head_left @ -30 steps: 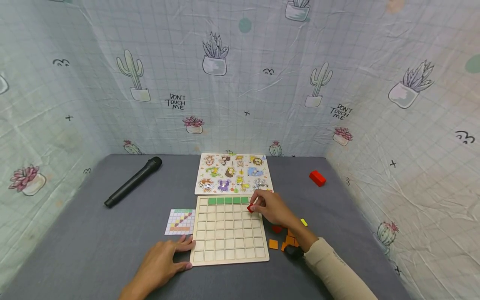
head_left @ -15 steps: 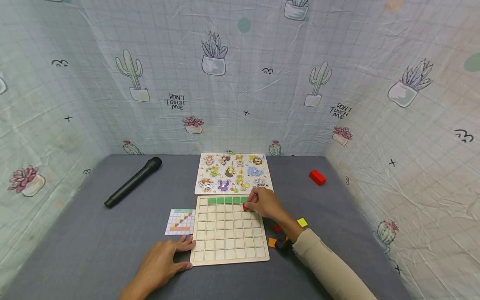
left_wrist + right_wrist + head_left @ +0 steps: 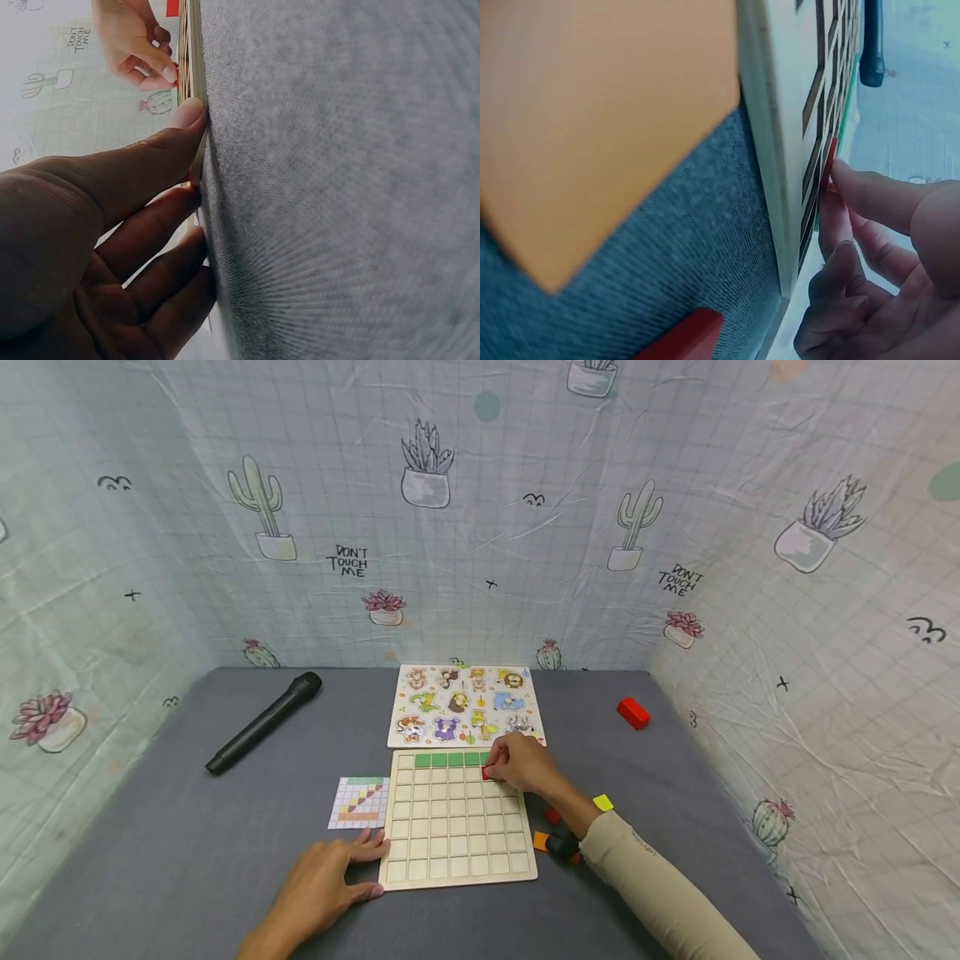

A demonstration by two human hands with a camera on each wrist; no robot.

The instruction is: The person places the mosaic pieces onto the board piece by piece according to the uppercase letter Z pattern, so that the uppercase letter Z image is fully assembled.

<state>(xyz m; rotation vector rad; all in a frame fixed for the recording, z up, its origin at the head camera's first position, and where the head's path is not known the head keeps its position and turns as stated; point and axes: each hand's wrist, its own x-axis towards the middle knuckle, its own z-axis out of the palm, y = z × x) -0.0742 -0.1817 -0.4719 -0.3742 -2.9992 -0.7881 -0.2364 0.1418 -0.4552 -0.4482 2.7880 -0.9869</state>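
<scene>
My right hand [image 3: 522,764] pinches a small red square tile [image 3: 828,161] between thumb and fingertips at the wooden grid board [image 3: 459,823]. The tile lies just below the right end of a row of green tiles [image 3: 448,760], partly covered by the thumb. At the board's lower left edge, my left hand [image 3: 317,878] rests with thumb and fingers spread, their tips touching the side. In the left wrist view, the thumb [image 3: 187,114] presses on the board's edge. A printed pattern card [image 3: 358,803] lies beside the board, above the left hand.
Orange tiles [image 3: 541,841], a red tile [image 3: 552,816] and a yellow tile [image 3: 603,802] lie right of the board, partly under the right forearm. An animal puzzle board [image 3: 467,706] sits behind. A black microphone [image 3: 262,724] lies left; a red block [image 3: 633,713] lies far right.
My right hand has moved slightly left with the red tile, which has gone from tilted above the board to flat against the grid. The left hand has stayed in place.
</scene>
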